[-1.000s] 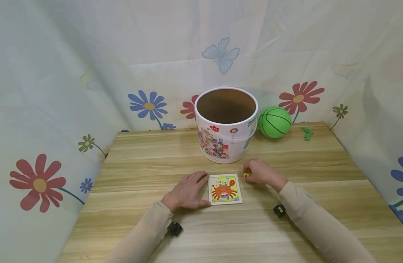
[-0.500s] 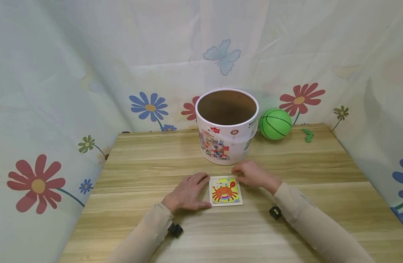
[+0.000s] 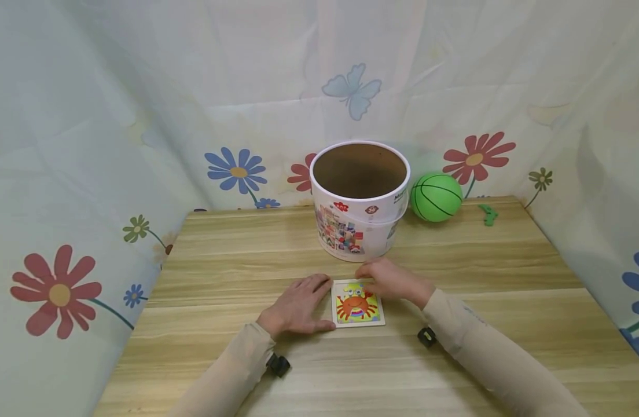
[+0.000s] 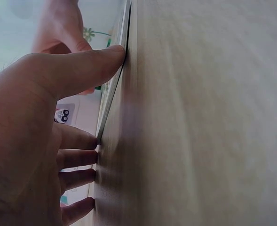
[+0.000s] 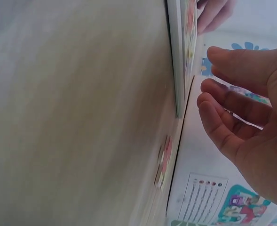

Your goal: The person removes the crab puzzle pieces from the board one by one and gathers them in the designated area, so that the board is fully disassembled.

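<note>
A square puzzle board [image 3: 358, 326] with a pale frame and a red crab picture [image 3: 353, 307] lies on the wooden table. My left hand [image 3: 298, 305] rests at its left side, fingers spread. In the left wrist view the thumb [image 4: 112, 54] touches the frame's edge, and the index fingertip is at a corner. My right hand [image 3: 395, 281] hovers over the far right corner of the board. Its fingers [image 5: 223, 134] are loosely bent with nothing visible between them. A small red and yellow puzzle piece [image 5: 164, 162] lies on the table beside the board, hidden in the head view.
Behind the board stands a white bucket [image 3: 356, 226] with a handle and printed pictures. To its right sit a green ball [image 3: 436, 197] and a small green toy piece [image 3: 488, 215]. A flower-printed curtain [image 3: 262, 87] encloses the table's back and sides.
My right hand has moved left, from beside the board, where it held a puzzle piece, to over the board's far right corner. My left hand has stayed in place.
</note>
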`<state>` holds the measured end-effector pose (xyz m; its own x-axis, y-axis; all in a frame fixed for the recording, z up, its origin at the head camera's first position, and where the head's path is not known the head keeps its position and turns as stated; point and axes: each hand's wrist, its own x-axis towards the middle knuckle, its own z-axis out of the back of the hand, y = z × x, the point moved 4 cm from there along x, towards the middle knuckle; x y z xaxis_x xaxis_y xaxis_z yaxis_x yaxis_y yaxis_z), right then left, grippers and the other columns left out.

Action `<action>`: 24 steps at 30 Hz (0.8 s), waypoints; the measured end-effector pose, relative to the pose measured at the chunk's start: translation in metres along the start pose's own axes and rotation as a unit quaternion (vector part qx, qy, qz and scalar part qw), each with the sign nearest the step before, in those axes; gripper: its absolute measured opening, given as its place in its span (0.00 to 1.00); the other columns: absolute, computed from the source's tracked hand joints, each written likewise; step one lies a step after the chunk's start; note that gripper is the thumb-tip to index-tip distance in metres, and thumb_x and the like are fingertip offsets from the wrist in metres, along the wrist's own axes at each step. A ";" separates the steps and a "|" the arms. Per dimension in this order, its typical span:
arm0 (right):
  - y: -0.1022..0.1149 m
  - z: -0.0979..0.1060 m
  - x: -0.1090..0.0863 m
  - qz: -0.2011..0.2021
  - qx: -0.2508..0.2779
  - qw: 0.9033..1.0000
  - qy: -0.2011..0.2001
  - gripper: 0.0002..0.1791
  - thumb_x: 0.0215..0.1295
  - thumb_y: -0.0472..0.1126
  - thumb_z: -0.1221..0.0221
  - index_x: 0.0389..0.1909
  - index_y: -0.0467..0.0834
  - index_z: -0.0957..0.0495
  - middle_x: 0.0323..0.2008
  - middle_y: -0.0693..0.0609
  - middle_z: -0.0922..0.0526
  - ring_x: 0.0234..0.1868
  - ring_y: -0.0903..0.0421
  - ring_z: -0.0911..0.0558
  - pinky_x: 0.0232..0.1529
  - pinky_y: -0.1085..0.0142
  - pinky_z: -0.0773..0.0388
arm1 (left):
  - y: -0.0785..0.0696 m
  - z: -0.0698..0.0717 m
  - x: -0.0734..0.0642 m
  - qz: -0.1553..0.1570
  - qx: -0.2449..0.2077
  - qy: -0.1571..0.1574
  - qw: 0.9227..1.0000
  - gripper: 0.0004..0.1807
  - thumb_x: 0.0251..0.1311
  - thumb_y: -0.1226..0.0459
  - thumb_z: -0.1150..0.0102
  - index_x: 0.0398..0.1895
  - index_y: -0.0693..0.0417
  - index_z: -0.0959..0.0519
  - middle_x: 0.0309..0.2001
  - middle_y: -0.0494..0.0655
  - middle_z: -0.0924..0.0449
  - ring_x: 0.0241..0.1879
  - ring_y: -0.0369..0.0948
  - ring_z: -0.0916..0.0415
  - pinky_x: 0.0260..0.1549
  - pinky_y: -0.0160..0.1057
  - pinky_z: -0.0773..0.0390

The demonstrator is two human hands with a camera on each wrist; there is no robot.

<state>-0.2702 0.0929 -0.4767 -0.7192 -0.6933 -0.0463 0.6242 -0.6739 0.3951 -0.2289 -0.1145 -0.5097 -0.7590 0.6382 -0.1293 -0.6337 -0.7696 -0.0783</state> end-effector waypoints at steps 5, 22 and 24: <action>0.006 -0.002 0.004 0.015 -0.009 1.000 0.005 0.18 0.58 0.40 0.33 0.50 0.41 0.18 0.48 0.48 0.16 0.51 0.50 0.20 0.56 0.54 0.24 | -0.001 0.002 0.000 -0.003 0.003 -0.002 1.000 0.55 0.53 0.27 0.52 0.76 0.52 0.45 0.74 0.49 0.45 0.73 0.46 0.47 0.70 0.50 0.43; 0.019 -0.011 0.017 0.031 -0.019 0.999 0.036 0.19 0.59 0.45 0.32 0.50 0.43 0.17 0.46 0.51 0.18 0.49 0.54 0.21 0.55 0.58 0.25 | -0.001 0.003 -0.001 -0.002 0.000 0.004 1.000 0.55 0.53 0.27 0.52 0.76 0.52 0.45 0.74 0.49 0.45 0.74 0.46 0.48 0.71 0.50 0.43; 0.020 -0.012 0.018 0.028 -0.020 0.999 0.042 0.19 0.59 0.46 0.32 0.50 0.44 0.17 0.46 0.51 0.18 0.49 0.55 0.22 0.55 0.59 0.24 | -0.001 0.003 -0.001 -0.002 0.001 0.004 1.000 0.55 0.53 0.27 0.52 0.76 0.53 0.45 0.74 0.49 0.45 0.74 0.46 0.48 0.71 0.50 0.43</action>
<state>-0.2668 0.0641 -0.4807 -0.6563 -0.7475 -0.1027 0.6755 -0.6428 0.3614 -0.2276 -0.1144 -0.5066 -0.7550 0.6414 -0.1361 -0.6374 -0.7667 -0.0772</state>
